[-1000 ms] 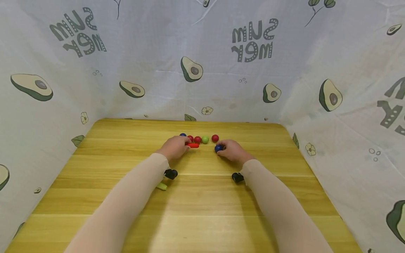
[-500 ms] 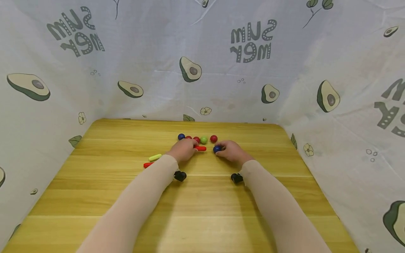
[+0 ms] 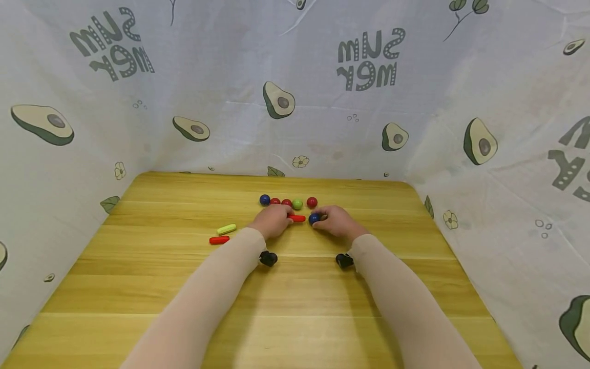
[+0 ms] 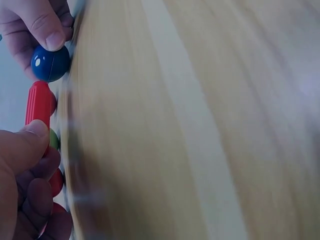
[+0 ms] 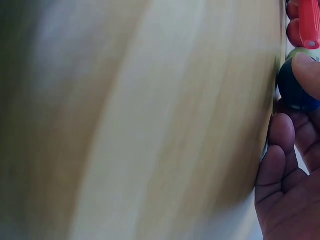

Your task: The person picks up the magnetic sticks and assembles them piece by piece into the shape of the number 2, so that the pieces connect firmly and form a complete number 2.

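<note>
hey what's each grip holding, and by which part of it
Left grip: a red stick, by its left part, right end jutting free. Right grip: a blue ball, by its right side.

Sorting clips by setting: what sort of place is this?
Probably a staged recording corner, not an ordinary room: a wooden table, patterned cloth behind and on both sides, and a small black device at each wrist.

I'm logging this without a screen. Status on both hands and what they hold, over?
Left hand pinches red stick. Right hand holds blue ball. Stick's free end close to ball, nothing visible between them.
</note>
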### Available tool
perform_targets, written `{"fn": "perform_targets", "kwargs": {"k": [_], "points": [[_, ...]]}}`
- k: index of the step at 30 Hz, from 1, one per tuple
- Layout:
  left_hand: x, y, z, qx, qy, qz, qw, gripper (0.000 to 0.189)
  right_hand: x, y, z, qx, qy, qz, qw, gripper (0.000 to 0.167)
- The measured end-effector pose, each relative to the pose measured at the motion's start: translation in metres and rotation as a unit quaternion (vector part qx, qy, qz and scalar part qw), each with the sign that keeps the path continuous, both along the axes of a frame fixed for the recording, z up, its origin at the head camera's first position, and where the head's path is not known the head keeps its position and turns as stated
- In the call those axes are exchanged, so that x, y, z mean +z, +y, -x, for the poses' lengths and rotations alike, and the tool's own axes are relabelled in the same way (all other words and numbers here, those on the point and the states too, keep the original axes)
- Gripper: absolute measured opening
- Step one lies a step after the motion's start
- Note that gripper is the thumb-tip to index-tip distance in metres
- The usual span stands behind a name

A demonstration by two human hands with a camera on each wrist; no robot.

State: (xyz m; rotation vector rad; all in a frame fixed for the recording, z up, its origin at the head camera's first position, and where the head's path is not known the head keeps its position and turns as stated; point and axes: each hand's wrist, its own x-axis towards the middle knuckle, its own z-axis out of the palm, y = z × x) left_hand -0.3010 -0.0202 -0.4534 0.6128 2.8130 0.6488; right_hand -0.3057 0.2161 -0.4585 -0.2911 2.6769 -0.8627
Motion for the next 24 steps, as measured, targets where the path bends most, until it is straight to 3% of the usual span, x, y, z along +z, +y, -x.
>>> {"fn": "perform_targets", "kwargs": {"k": [10, 24], "points": [[0.002, 0.011, -0.003, 0.001, -0.003, 0.002, 1.0000, 0.026, 0.003, -0.001, -0.002, -0.005, -0.009, 0.000, 0.9999, 0.050], [0.000, 0.012, -0.003, 0.008, -0.003, 0.008, 0.9999, 0.027, 0.003, -0.002, -0.003, -0.010, -0.011, 0.000, 0.9999, 0.049]]}}
